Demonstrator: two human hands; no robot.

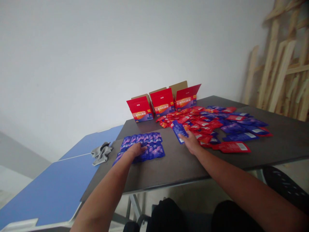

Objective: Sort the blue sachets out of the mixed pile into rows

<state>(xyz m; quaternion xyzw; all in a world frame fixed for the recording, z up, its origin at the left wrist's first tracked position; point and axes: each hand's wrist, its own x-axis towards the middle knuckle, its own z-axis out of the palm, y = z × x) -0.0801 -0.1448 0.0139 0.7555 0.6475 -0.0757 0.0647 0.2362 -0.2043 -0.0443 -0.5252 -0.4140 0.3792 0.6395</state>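
Two rows of blue pouches (156, 151) lie side by side on the dark table, their printed faces up. My left hand (135, 149) rests on these rows, its fingers drawn together over the pouches; what they grip, if anything, is hidden. Between the rows and the heap, my right hand (191, 141) pinches a single blue pouch (179, 130), held tilted with its narrow spout end pointing away from me. Just beyond and right of that hand spreads a loose heap of red pouches (205, 124) and blue pouches (238, 129).
Three red cartons (143, 116) with raised flaps line the table's far side. A grey cloth (101, 154) lies at the table's left edge, by a lower blue table (72, 180). Wooden frames (277, 71) lean at the right wall. A dark table top (166, 174) extends before me.
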